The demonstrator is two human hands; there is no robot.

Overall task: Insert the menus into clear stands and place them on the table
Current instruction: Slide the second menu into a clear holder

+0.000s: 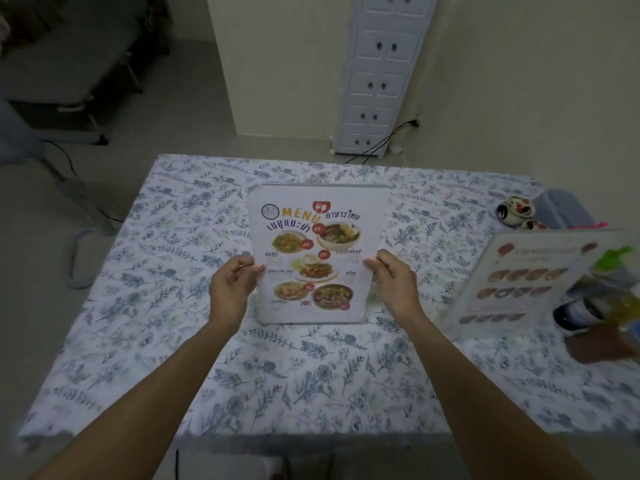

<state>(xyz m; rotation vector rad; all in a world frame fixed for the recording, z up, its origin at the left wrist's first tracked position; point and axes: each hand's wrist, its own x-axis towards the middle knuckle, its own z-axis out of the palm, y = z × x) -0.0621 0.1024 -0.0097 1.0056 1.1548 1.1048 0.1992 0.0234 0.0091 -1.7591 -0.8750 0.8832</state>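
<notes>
A clear stand [375, 202] stands upright near the middle of the table [145, 341], with a white menu [311, 258] of food pictures inside it. My left hand [230, 285] pinches the stand's left edge about halfway up. My right hand [393, 280] grips its right edge at the same height. The stand's lower edge is at the tablecloth. A second clear stand with another menu [519, 282] leans at the right side of the table.
Sauce and condiment bottles [602, 306] crowd the right edge in front of the second stand. Small painted ceramic cups [514, 211] sit at the back right. A white drawer tower [377, 84] and cables stand by the wall behind. A chair [69, 64] is at the far left.
</notes>
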